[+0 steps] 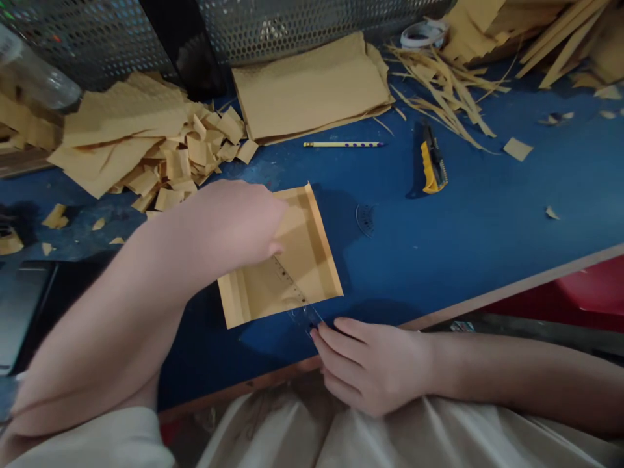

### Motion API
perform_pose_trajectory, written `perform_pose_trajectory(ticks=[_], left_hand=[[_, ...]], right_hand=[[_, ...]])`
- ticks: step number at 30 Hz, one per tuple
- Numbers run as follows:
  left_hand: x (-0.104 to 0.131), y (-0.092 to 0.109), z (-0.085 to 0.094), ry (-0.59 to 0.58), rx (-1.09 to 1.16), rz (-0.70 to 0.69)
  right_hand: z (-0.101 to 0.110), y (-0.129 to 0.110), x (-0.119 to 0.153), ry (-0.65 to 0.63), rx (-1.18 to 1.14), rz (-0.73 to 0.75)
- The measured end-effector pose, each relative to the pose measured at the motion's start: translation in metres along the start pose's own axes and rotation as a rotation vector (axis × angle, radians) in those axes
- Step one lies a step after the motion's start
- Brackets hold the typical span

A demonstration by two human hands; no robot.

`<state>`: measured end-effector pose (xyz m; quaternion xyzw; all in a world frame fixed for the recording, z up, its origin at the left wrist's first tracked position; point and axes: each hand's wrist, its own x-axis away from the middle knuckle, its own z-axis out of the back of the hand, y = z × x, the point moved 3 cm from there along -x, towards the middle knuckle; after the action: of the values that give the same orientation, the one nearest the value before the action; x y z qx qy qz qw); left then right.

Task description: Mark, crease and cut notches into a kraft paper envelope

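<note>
A piece of folded brown paper (312, 227) lies on the blue table, with creased flaps along its left and right sides. Diagonally across it rests a clear plastic ruler (288, 278), its lower end sticking out past the paper's near edge. My left hand (244, 221) is bent over the paper's upper left part, above the ruler's far end; its fingers are hidden beneath it. At the table's front edge, my right hand (368, 364) has its fingertips closed on the near end of the ruler. A small clear protractor (364, 221) lies right of the paper.
Behind are a yellow pencil (344, 144), a yellow cutter knife (433, 162), stacked brown sheets (312, 91) and paper strips (446, 91). A heap of paper scraps (190, 153) lies left, near a dark laptop-like object (29, 305). A roll of tape (424, 34) stands at the back.
</note>
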<state>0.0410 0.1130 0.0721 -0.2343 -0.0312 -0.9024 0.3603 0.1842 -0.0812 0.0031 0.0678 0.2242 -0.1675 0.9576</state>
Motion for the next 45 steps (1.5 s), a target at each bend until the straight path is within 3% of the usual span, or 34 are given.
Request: perform_pose_trajectory(ticks=[3,6,9,16,20,25,30,45], left_hand=[[0.0,-0.003,0.001,-0.047,-0.092,0.057],[-0.004,-0.007,0.002,0.107,-0.114,0.044],[-0.012,-0.009,0.001,0.221,-0.092,0.068],[-0.03,-0.009,0.001,0.243,-0.001,0.086],[-0.039,0.0,-0.007,0.159,-0.047,0.012],[-0.043,0.01,-0.016,0.133,-0.075,-0.076],[-0.043,0.004,-0.018,0.136,-0.029,-0.091],[-0.031,0.001,-0.026,0.099,-0.094,-0.171]], right_hand=[[0.02,0.007,0.007,0.087,0.021,0.041],[0.043,0.025,0.019,0.202,0.13,-0.083],[0.052,0.045,0.031,0.226,0.271,-0.261],[0.044,0.073,0.041,0.234,0.38,-0.427],[0.041,0.076,0.036,0.178,0.315,-0.499],[0.02,0.066,0.022,0.059,0.085,-0.423],[0.001,0.059,0.009,-0.032,0.034,-0.394],[-0.007,0.067,0.003,-0.166,-0.065,-0.329]])
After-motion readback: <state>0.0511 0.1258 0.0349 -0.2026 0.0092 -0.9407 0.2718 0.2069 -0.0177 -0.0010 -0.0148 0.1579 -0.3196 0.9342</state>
